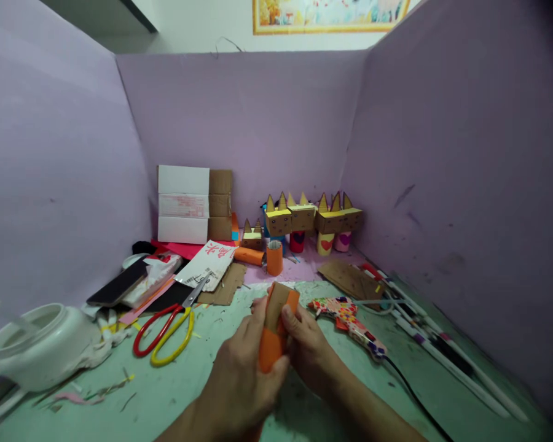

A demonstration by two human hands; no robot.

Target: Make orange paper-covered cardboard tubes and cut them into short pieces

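Note:
My left hand (244, 365) is wrapped around a piece of brown cardboard partly covered in orange paper (271, 350), low in the middle of the head view. My right hand (311, 347) grips the same piece from the other side, its thumb pressed on the orange flap near the top. Some of the piece's lower part is hidden by my fingers. To the right of my hands lies a patterned glue gun (350, 322) with a black cord. Scissors (179, 325) with one red and one yellow handle rest to the left, blades pointing away. Beyond my hands an orange tube (274, 261) stands upright.
Cardboard figures (304, 218) with pointed ears stand on coloured tubes at the back. Another orange tube (249, 256) lies behind. Markers (442, 362) line the right side. A white pot (37, 347), a phone-like black slab (117, 282) and paper scraps occupy the left. Purple walls enclose three sides.

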